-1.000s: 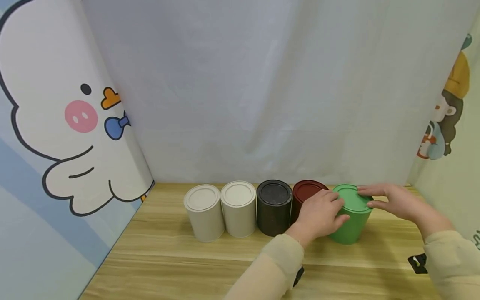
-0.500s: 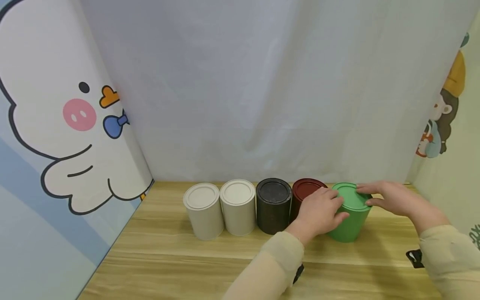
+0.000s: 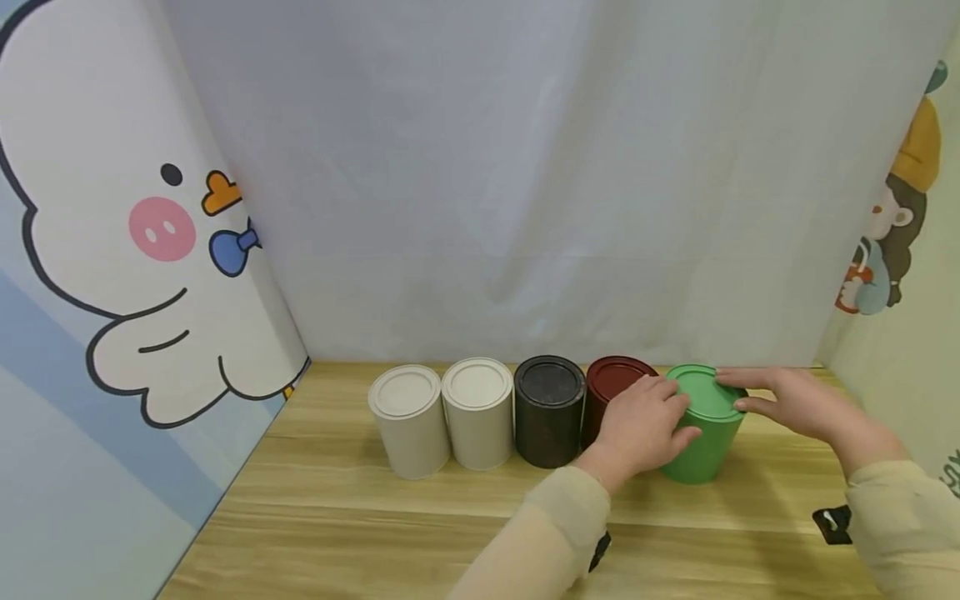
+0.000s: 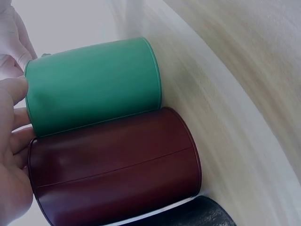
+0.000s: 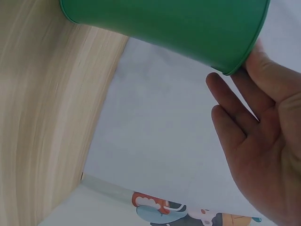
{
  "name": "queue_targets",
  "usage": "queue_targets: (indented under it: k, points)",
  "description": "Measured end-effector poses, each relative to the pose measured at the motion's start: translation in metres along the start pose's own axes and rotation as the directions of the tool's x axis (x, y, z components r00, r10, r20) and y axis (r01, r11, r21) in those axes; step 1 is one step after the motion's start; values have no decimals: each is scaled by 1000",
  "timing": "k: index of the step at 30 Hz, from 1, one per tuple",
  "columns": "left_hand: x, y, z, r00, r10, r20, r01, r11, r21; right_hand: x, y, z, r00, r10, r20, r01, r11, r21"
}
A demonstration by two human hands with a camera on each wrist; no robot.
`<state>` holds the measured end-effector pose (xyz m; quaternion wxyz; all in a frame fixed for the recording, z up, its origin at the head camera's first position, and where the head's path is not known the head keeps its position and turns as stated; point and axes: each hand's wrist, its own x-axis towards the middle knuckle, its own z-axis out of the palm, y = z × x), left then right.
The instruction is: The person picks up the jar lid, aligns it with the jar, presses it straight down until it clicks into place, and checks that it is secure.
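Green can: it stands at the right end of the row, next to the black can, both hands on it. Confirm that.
Wrong neighbour. The head view shows the green can beside the dark red can, with the black can one place further left. Left hand and right hand both touch it.

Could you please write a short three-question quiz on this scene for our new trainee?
1. How many cans stand in the row on the table?
2. True or false: the green can stands beside the black can.
3. Which can do both hands touch: A white, B red, C green?

Key: 1. Five. 2. False; the red can stands between them. 3. C; the left hand and right hand flank it.
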<state>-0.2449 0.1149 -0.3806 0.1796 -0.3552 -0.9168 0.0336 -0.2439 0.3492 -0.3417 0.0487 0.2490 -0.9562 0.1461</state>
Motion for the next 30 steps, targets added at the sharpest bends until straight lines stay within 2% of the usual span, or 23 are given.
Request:
queue_targets:
  k: [11, 16, 20, 26, 30]
  points:
    - [-4, 9, 1, 999, -40, 19, 39, 999, 17, -3, 4, 8, 999, -28, -35, 28, 1000, 2]
    - [-11, 15, 1, 999, -1, -46, 0, 1000, -27, -2, 5, 9, 999, -27, -28, 27, 1000, 8]
    - [-20, 22, 1, 995, 33, -89, -41, 996, -83, -2, 6, 10, 997, -54, -50, 53, 998, -25]
    - [-38, 21, 3, 993, 34, -117, -49, 990, -133, -8, 7, 20, 981, -116, -155, 102, 990, -96]
    - [-51, 16, 6, 988, 21, -151, -48, 982, -182, -12, 1, 31, 948, -146, -282, 133, 989, -65]
